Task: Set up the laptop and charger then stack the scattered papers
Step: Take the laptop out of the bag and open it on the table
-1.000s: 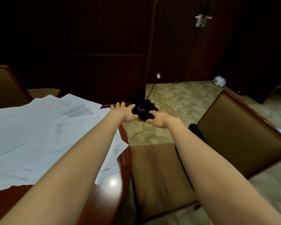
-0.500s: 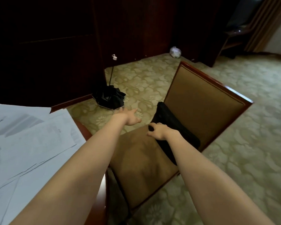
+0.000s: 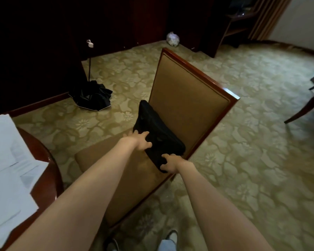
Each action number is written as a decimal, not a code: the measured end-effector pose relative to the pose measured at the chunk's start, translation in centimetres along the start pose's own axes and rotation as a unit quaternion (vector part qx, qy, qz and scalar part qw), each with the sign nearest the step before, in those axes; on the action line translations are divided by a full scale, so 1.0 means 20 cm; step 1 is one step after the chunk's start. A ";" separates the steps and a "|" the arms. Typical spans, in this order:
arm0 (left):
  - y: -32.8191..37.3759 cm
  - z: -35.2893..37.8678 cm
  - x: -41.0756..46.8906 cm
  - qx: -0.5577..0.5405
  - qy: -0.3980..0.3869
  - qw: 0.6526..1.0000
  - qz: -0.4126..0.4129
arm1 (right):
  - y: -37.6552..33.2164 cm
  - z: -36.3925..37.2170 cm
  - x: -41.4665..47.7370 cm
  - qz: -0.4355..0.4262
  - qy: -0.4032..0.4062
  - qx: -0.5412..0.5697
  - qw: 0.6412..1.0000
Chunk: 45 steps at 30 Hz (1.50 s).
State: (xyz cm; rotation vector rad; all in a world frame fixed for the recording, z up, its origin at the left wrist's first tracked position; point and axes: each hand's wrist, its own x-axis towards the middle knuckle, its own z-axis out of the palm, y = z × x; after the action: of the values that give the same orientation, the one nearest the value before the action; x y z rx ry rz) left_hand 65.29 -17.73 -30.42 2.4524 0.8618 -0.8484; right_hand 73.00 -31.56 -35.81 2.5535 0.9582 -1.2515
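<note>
At frame centre a black bag [image 3: 158, 138] leans against the back of the chair [image 3: 188, 98]. Our left hand [image 3: 140, 142] lies spread on its upper left flank; our right hand [image 3: 170, 163] curls over its lower edge. It looks soft-sided, probably weighty if the laptop is inside, so we'd grip both ends. Papers [image 3: 7, 169] wait at left.

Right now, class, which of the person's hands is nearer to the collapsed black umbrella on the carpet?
Left. The left hand rests on the black bag's upper edge, the side toward the umbrella. The right hand holds the bag's lower corner, farther away.
</note>
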 end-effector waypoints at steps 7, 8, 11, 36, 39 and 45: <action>0.30 0.00 0.11 -0.020 -0.002 1.000 -0.023 | 0.33 -0.19 0.09 -0.015 0.014 -0.028 0.999; 0.31 0.00 0.13 -0.023 0.002 0.999 -0.030 | 0.34 -0.23 0.11 -0.025 0.020 -0.031 0.999; 0.31 -0.02 0.16 -0.030 0.008 0.998 -0.053 | 0.34 -0.32 0.14 -0.055 0.028 -0.043 0.997; -0.44 -0.57 1.00 -0.107 0.010 0.986 -0.127 | -0.55 -1.09 1.05 -0.146 0.042 -0.165 0.974; -0.51 -0.56 1.12 -0.129 -0.010 0.984 -0.123 | -0.61 -1.11 1.21 -0.136 0.039 -0.195 0.970; -0.57 -0.50 1.28 -0.176 -0.026 0.978 -0.109 | -0.69 -1.13 1.46 -0.107 0.042 -0.213 0.970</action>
State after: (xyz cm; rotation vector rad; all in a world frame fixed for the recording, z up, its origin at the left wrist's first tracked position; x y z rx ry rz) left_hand 77.82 6.69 -41.73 2.0492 1.1670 -0.7532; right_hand 92.84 1.98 -41.19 2.2240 1.3795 -0.8651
